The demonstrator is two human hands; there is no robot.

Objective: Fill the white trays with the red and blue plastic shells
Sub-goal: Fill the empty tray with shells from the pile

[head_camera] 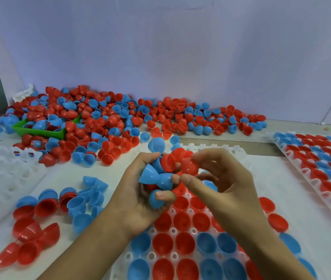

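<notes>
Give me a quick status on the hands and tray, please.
Left hand grips mixed shells. Right hand pinches a red shell. Tray below part filled.

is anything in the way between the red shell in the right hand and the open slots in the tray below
Nothing solid blocks it. The right hand pinches a red shell above the white tray; only the left hand, gripping a bunch of shells, hangs over the tray's near-left part.
</notes>
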